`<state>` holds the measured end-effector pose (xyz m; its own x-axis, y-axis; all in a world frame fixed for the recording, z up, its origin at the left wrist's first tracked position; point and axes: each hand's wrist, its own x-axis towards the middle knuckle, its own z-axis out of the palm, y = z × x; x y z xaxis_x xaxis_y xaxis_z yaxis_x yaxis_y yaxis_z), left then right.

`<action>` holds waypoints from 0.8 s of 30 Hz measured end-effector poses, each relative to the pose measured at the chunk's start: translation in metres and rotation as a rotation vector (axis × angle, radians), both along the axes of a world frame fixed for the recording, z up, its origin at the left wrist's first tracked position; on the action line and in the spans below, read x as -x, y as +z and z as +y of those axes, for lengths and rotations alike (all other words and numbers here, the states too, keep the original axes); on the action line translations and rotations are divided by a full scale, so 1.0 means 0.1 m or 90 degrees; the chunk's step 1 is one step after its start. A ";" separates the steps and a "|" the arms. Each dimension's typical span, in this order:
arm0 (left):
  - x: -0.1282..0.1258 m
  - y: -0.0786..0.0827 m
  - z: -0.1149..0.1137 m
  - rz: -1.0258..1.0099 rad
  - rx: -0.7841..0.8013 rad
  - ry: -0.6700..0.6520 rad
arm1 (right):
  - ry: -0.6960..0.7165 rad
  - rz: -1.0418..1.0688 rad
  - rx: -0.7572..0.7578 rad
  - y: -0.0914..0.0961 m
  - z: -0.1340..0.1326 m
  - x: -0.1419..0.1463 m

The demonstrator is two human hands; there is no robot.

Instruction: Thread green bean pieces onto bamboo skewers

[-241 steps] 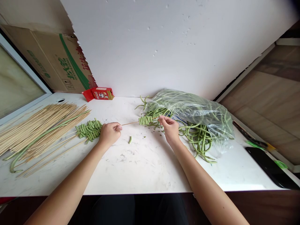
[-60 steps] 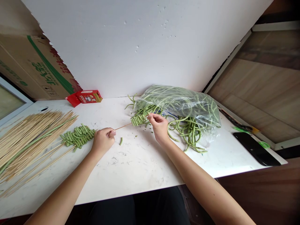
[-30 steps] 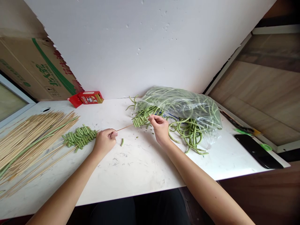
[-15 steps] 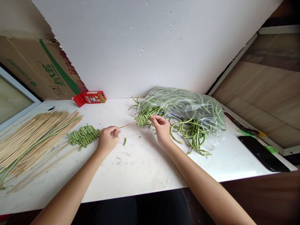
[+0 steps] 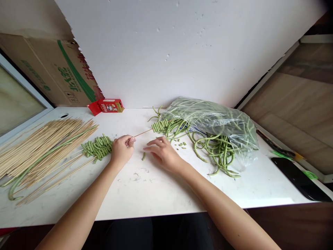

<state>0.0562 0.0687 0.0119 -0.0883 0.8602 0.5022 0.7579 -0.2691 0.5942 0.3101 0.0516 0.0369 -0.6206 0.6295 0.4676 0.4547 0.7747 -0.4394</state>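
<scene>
1. Skewer (image 5: 142, 133): a thin bamboo stick running from my left hand (image 5: 122, 149) up and to the right toward the plastic bag (image 5: 221, 118). A row of short bean pieces (image 5: 160, 125) is threaded side by side on its far end.
2. The left hand is closed, thumb and forefinger pinching the near end of the skewer. It sits low on the white counter (image 5: 156, 187).
3. My right hand (image 5: 162, 153) is palm down with fingers loosely spread and holds nothing. It is just beside the left hand, on the near side of the skewer.
4. A loose bean piece (image 5: 143, 156) lies on the counter between the two hands, at my right fingertips. I cannot tell whether they touch it.
5. The loaded skewers (image 5: 97, 146) lie in a heap just left of the left hand, against the pile of bare sticks (image 5: 44, 146).
6. The plastic bag is clear and full of long beans. More long beans (image 5: 215, 151) spill from it onto the counter, with small green scraps (image 5: 182, 144) near them.
7. At the back wall there is a red carton (image 5: 111, 105) with a cardboard box (image 5: 59, 76) beside it.
</scene>
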 end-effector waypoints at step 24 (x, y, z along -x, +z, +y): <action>0.02 0.09 0.00 0.012 -0.028 0.009 | -0.203 0.263 -0.018 -0.01 0.24 -0.30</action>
